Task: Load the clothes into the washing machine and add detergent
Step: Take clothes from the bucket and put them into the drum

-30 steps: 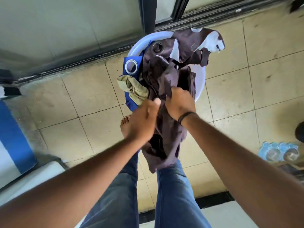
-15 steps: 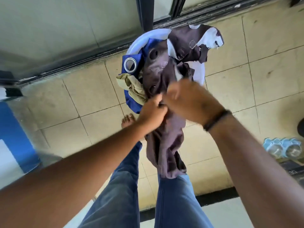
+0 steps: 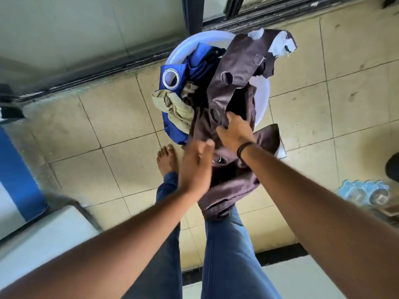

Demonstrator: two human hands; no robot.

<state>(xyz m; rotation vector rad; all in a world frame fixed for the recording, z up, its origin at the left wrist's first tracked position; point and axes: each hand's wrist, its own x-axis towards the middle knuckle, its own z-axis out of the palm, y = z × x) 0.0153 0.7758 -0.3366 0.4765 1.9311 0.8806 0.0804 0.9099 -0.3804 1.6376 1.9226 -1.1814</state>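
1. Basin [image 3: 183,50]: pale, round, standing on the tiled floor [image 3: 86,126] beside a dark door track; heaped with cloth.
2. Brown cloth [image 3: 235,83]: dark, with ring holes; upper part draped over the basin's far rim, lower part hanging in front of the person's legs.
3. Blue cloth [image 3: 172,87]: lies in the left part of the basin, one metal ring showing, spilling over the near rim.
4. Beige cloth [image 3: 179,108]: crumpled, lying on the blue cloth, touching the brown one.
5. Right hand [image 3: 235,130]: fingers curled into a fold of the brown cloth, gripping it; dark band on the wrist.
6. Left hand [image 3: 196,167]: blurred, fingers fairly straight, flat against the hanging brown cloth; cannot tell whether it holds any.
7. Bare foot [image 3: 167,159]: on the floor, just beside the basin.
8. Bottles [image 3: 364,192]: pale blue pack, right edge, well apart from the basin.
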